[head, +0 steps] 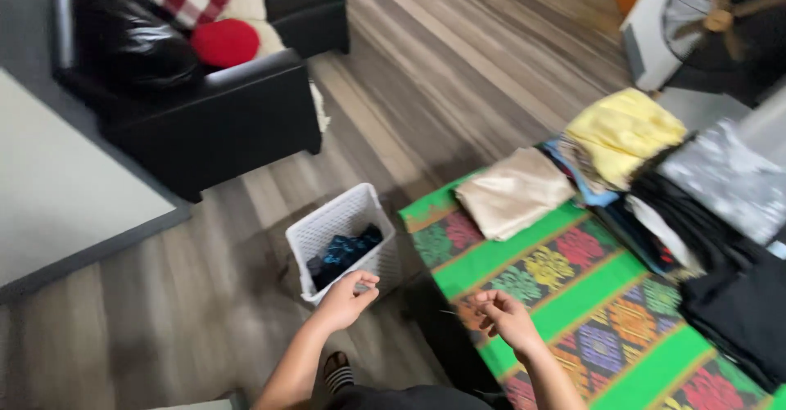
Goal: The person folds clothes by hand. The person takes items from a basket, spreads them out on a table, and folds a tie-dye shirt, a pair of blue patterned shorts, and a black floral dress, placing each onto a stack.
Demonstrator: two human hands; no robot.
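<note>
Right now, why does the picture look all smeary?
In the head view, motion blur streaks the wooden floor and softens both hands, left hand and right hand; the folded clothes look soft too; daylight brightens the floor beyond the black sofa.

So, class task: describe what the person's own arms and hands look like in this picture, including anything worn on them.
Both forearms are bare, with no sleeves reaching into view. The left hand and right hand wear no gloves; no watch, bracelet or ring can be made out, though the picture is slightly blurred. There are no markings on either arm.
</note>
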